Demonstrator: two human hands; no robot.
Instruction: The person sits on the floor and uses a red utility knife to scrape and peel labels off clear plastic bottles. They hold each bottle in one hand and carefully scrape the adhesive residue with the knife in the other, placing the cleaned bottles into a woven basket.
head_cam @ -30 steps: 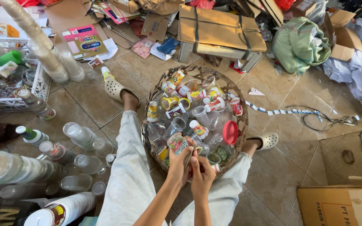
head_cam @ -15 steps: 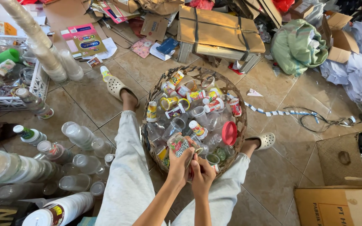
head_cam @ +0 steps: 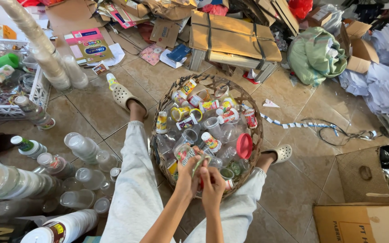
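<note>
Both forearms reach forward from the bottom edge of the view, meeting over the near rim of a round woven basket (head_cam: 258, 130) that stands on the tiled floor (head_cam: 91, 108) between the person's spread legs; the left hand (head_cam: 186, 173) and right hand (head_cam: 212, 182) sit close together, fingers curled and clamped on a small clear plastic cup with a printed label (head_cam: 186, 153), held just above the basket's near edge. The basket holds mixed plastic cups, small bottles and a red lid (head_cam: 244, 146). Stacks of clear cups (head_cam: 84, 146) lie on the floor by the left leg.
</note>
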